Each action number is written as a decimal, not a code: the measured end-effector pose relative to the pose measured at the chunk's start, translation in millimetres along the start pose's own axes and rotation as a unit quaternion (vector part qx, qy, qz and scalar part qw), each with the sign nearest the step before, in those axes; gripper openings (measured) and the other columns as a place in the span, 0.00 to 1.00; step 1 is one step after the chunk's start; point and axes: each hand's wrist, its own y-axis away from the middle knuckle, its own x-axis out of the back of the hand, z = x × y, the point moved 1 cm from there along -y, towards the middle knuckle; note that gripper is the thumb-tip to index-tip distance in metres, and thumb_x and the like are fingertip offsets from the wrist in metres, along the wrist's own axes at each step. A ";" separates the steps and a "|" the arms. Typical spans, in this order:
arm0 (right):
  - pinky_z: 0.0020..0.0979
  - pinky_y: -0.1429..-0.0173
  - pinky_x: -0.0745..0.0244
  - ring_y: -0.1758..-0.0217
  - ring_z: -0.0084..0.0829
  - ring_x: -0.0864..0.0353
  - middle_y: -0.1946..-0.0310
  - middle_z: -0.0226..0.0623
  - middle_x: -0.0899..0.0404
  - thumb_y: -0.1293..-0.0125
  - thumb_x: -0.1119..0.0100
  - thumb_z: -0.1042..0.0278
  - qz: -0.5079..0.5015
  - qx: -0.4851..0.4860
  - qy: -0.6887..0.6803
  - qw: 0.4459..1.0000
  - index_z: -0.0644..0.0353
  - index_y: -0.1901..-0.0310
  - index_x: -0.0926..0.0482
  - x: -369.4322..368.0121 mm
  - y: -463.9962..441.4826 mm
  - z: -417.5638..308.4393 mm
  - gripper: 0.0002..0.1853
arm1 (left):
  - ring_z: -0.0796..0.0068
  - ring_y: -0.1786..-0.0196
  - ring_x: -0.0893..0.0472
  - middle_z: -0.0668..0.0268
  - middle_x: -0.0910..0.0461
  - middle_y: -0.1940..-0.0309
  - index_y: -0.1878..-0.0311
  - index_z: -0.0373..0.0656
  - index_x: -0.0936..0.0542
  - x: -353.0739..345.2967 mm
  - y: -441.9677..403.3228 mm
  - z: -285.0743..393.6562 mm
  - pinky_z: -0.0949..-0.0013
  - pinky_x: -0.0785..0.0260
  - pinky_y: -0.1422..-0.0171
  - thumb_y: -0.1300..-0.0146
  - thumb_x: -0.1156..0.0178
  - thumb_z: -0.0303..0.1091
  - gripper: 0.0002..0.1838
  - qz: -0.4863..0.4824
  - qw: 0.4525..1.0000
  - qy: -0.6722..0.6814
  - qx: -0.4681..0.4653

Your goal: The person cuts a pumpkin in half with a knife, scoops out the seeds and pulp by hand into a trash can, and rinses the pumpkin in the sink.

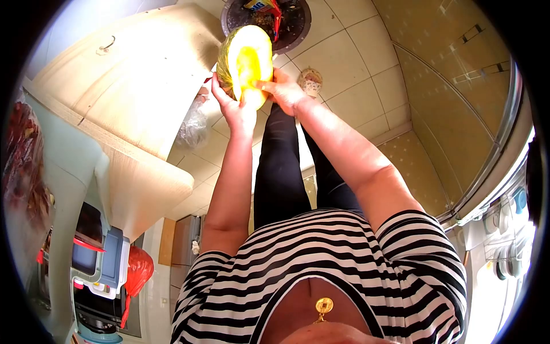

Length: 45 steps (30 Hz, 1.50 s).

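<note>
Half a pumpkin (pixel 262 43), with green rind and bright yellow flesh, is held up with its hollowed cut face towards me. My left hand (pixel 236 112) supports its left and near side, fingers against the rind. On the opposite side my right hand (pixel 282 90) grips the edge, its thumb reaching over the cut flesh and its other fingers partly hidden. Strong glare washes out the inside of the pumpkin. Just beyond it, a dark round waste bin (pixel 298 28) on the floor contains scraps and a red and yellow wrapper.
A pale wooden cabinet (pixel 132 63) stands on the left, with a clear plastic bag (pixel 193 126) beside it. A small patterned cup-like item (pixel 310 81) is on the tiled floor (pixel 338 63). Glossy brown cabinet doors (pixel 447 103) line the right. A red bag (pixel 140 269) hangs lower left.
</note>
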 end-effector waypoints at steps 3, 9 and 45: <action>0.37 0.44 0.26 0.47 0.40 0.22 0.53 0.46 0.22 0.51 0.29 0.57 0.027 0.160 0.145 0.976 0.65 0.43 0.34 8.9 -16.2 -14.1 0.37 | 0.64 0.34 0.36 0.57 0.41 0.35 0.31 0.41 0.48 3.1 0.7 2.0 0.63 0.41 0.32 0.46 0.49 0.17 0.38 -0.023 0.999 -0.002 0.023; 0.36 0.46 0.25 0.53 0.40 0.18 0.59 0.49 0.19 0.56 0.30 0.42 0.108 0.306 0.416 0.849 0.62 0.45 0.30 15.5 -6.7 -80.7 0.41 | 0.67 0.37 0.32 0.59 0.35 0.39 0.33 0.40 0.44 4.1 5.0 10.2 0.65 0.39 0.34 0.45 0.50 0.18 0.33 -0.019 0.979 0.075 0.187; 0.39 0.44 0.29 0.49 0.41 0.23 0.55 0.43 0.21 0.51 0.32 0.52 -0.053 0.243 0.691 0.679 0.55 0.49 0.26 18.7 0.8 -117.4 0.28 | 0.69 0.44 0.27 0.59 0.29 0.45 0.34 0.37 0.40 6.6 13.6 3.4 0.69 0.35 0.39 0.48 0.48 0.20 0.34 -0.139 0.950 -0.005 0.280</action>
